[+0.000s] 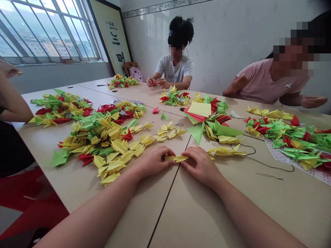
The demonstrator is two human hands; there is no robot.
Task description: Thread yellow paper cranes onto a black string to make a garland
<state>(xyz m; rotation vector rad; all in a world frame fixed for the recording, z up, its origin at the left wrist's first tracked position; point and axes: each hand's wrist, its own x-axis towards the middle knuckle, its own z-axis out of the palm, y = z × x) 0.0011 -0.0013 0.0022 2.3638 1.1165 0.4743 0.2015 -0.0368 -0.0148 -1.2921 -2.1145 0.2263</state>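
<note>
A yellow folded-paper crane (179,158) lies low over the table between my two hands. My left hand (154,161) is closed on its left end with curled fingers and thumb. From the other side, the fingertips of my right hand (201,167) pinch it; part of the paper is hidden behind the fingers. Just beyond my right hand, a bundle of yellow paper cranes (227,151) lies with a dark cord (271,166) trailing to the right. Rows of yellow paper cranes (121,155) spread left of my left hand.
Heaps of green, red and yellow cranes (64,106) cover much of the table (196,220). Flat coloured paper sheets (199,109) lie beyond my hands. A thin wire (270,176) rests at right. Two people (174,67) sit opposite; another person's arm (15,93) is at left.
</note>
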